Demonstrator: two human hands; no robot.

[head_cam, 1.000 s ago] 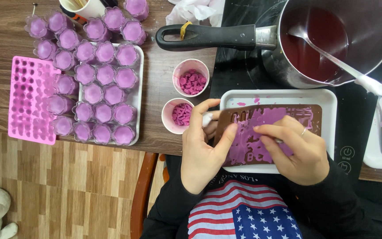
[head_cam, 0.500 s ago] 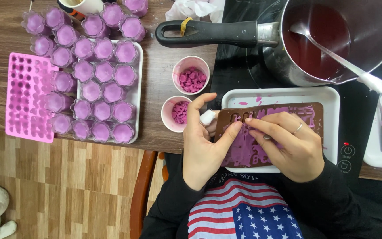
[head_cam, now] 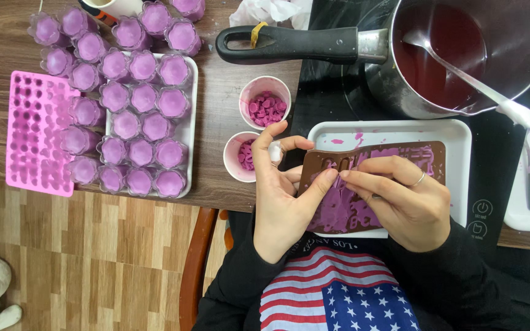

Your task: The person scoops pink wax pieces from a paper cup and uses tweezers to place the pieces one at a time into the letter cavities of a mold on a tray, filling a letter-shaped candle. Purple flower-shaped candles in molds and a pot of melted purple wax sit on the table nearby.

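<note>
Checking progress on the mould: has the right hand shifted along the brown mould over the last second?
Yes. The right hand has slid left along the brown mould, away from the white tray's right rim, toward the left hand's thumb.

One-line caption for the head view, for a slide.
Both hands, left and right, press a brown mold smeared with purple over a white tray.

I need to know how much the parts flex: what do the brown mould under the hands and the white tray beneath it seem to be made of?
The brown mould looks like soft matt silicone: its edge waves, and purple residue smears its face. The white tray looks like rigid glossy plastic or melamine, with rounded corners and a raised rim; which one is unclear. The left hand and right hand press on the mould.
</note>
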